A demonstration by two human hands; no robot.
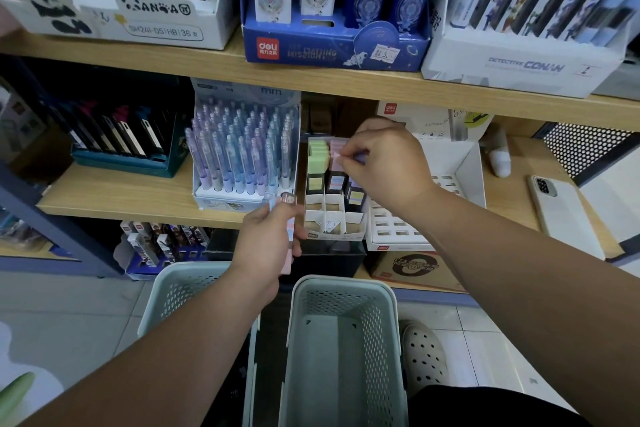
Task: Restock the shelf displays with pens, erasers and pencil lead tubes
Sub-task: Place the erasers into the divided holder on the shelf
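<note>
A small divided display box (pixel 333 218) stands on the middle shelf, its back cells filled with pastel green and pink lead tubes (pixel 319 151), its front cells bare. My right hand (pixel 384 163) hovers over the back of the box and pinches a pink and purple tube (pixel 348 156) at its top. My left hand (pixel 265 236) is in front of the shelf edge, left of the box, gripping a few pastel tubes (pixel 289 236) upright. A tray of purple and blue pens (pixel 239 152) stands left of the box.
Two pale green perforated baskets (pixel 346 340) sit on the floor below my arms. A white slotted display tray (pixel 450 180) and a phone (pixel 557 208) lie right of the box. Boxed pencil sets (pixel 336 3) fill the upper shelf. My shoe (pixel 424 354) is by the right basket.
</note>
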